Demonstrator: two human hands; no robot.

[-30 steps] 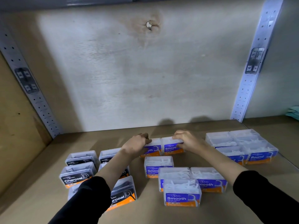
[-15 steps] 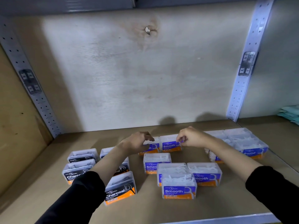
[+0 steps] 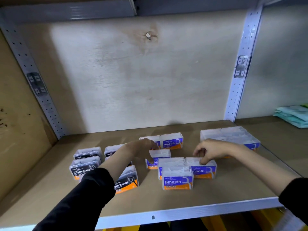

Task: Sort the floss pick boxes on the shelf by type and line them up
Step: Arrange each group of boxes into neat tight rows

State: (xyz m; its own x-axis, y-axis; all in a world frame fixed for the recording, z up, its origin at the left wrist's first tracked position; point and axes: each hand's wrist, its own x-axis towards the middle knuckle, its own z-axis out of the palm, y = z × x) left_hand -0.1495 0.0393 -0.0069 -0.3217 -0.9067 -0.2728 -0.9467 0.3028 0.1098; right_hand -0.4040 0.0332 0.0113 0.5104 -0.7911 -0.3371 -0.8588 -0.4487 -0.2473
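Two half-curled hands over the clear plastic, blue-and-orange "Smooth" floss pick boxes (image 3: 177,179)

The left hand (image 3: 143,147) droops against the box below it (image 3: 160,155), and the right hand (image 3: 210,150) has fingertips on the lid of the box beneath it (image 3: 205,170). I cannot tell whether either hand grips. The boxes look light, rigid and slick, so pinch them across the side walls.

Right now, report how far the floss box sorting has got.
Done: boxes sit grouped by type, Charcoal boxes left, Smooth boxes middle, a third group right; the back pair stands aligned. In hand: the left hand is over a lone Smooth box, the right hand touches a second Smooth box. Left: lining up the four front Smooth boxes.
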